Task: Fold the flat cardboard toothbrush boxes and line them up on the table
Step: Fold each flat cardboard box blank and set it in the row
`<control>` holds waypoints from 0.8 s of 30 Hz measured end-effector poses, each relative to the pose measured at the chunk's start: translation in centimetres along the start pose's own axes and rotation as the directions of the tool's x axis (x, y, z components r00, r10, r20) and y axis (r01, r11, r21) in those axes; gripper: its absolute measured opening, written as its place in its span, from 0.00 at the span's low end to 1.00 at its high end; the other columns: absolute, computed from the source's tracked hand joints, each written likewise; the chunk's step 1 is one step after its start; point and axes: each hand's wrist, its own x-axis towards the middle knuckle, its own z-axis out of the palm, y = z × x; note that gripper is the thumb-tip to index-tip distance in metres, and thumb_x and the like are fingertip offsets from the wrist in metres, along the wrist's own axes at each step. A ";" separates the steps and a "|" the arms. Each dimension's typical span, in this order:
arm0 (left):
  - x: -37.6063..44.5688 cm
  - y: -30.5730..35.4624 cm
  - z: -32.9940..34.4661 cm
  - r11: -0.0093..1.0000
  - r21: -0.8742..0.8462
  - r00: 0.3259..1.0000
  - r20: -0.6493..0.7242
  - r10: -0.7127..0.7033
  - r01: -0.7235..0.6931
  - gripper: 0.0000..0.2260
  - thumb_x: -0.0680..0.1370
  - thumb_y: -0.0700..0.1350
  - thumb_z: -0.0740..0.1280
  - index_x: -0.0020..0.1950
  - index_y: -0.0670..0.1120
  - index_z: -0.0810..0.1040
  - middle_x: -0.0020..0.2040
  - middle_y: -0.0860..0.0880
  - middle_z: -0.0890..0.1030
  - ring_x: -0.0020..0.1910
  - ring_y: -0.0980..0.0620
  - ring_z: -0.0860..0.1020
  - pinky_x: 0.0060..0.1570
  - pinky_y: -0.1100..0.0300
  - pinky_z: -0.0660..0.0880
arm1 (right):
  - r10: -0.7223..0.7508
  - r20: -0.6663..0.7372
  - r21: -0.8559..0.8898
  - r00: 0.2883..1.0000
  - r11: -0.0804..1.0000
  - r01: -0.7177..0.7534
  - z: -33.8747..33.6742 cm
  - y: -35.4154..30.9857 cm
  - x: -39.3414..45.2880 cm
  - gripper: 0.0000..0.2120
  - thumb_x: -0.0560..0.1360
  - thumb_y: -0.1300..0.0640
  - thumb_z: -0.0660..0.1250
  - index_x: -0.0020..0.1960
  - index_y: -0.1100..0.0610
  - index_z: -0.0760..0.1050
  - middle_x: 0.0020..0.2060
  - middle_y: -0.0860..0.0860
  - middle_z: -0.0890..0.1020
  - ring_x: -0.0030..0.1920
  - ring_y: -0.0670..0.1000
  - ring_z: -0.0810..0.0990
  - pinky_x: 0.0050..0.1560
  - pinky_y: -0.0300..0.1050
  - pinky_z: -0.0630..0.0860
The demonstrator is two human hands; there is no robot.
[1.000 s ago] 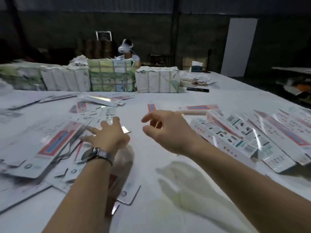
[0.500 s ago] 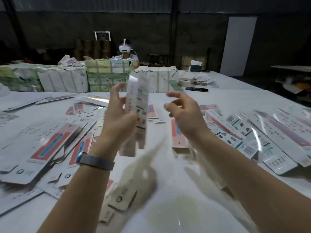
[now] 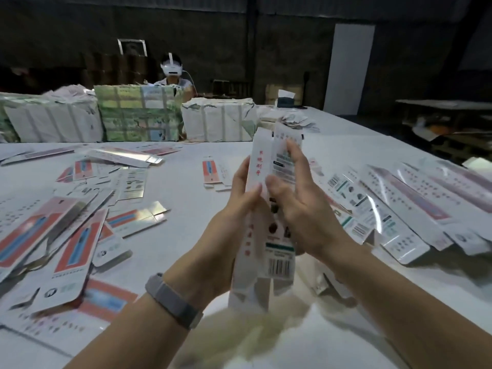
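- fingers (image 3: pixel 249 179) of the left hand (image 3: pixel 234 209) were curled round the left edge of a toothbrush box (image 3: pixel 269 209), thumb on its near face; fingers of the right hand (image 3: pixel 300 206) pinched the right edge, fingertips laid on the printed back panel.
- the box was held up in the air between the two hands, above the near middle of the counter (image 3: pixel 186 187), touching nothing else.
- judged as the opening step: the flat blank looked to be squeezed from both edges so its sleeve would pop into a tube; the side panel with red characters already stood at an angle to the barcode panel.
- long axis ran nearly upright, tilted a little to the right at the top; the far end pointed up and away, the near end with the barcode and loose flaps pointed down toward the person.
- next move would likely call for tucking the bottom flaps shut, then the top flaps, with one hand steadying the tube.
- afterwards it should go down beside the folded boxes (image 3: pixel 399 209) lying in a row on the right.
- flat blanks (image 3: pixel 74 235) lay scattered on the left, so more remained to do.
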 end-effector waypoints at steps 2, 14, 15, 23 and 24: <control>0.0 -0.5 0.3 1.000 -0.003 0.999 -0.033 0.014 -0.014 0.15 0.84 0.51 0.52 0.70 0.55 0.69 0.60 0.48 0.82 0.45 0.60 0.84 0.40 0.64 0.80 | 0.024 0.031 0.014 0.999 1.000 -0.025 0.3 0.2 -0.1 0.37 0.72 0.29 0.58 0.74 0.28 0.43 0.63 0.31 0.72 0.61 0.38 0.77 0.63 0.53 0.77; -1.7 -0.4 -0.1 0.965 -0.158 0.971 0.156 -0.184 0.208 0.18 0.77 0.57 0.63 0.64 0.75 0.70 0.58 0.52 0.83 0.41 0.49 0.84 0.41 0.49 0.82 | 0.042 0.142 0.339 0.989 0.937 -0.088 -0.2 -0.4 -0.2 0.32 0.74 0.51 0.62 0.74 0.36 0.53 0.47 0.47 0.83 0.42 0.48 0.86 0.37 0.37 0.80; -1.6 -0.4 -0.1 0.963 -0.170 0.973 0.133 -0.187 0.208 0.21 0.75 0.56 0.66 0.65 0.75 0.69 0.59 0.51 0.83 0.42 0.48 0.84 0.40 0.49 0.81 | 0.034 0.149 0.332 0.988 0.940 -0.082 -0.4 -0.5 -0.1 0.30 0.74 0.51 0.61 0.72 0.35 0.56 0.45 0.45 0.83 0.42 0.50 0.86 0.37 0.38 0.80; -1.0 -0.1 -0.6 1.000 0.016 0.999 -0.049 0.017 -0.016 0.35 0.70 0.55 0.74 0.68 0.75 0.58 0.54 0.55 0.84 0.49 0.44 0.85 0.43 0.53 0.82 | 0.057 0.191 0.482 0.980 0.864 -0.144 -0.4 -0.4 -0.2 0.22 0.74 0.57 0.57 0.66 0.42 0.71 0.56 0.51 0.84 0.59 0.59 0.82 0.62 0.64 0.77; -1.0 -0.1 -0.5 0.999 0.021 0.998 -0.057 0.026 -0.024 0.32 0.74 0.54 0.71 0.68 0.76 0.57 0.53 0.56 0.84 0.47 0.44 0.86 0.42 0.53 0.82 | 0.079 0.179 0.496 0.981 0.854 -0.159 -0.3 -0.2 -0.2 0.24 0.73 0.56 0.57 0.67 0.40 0.69 0.56 0.50 0.84 0.59 0.58 0.82 0.64 0.63 0.76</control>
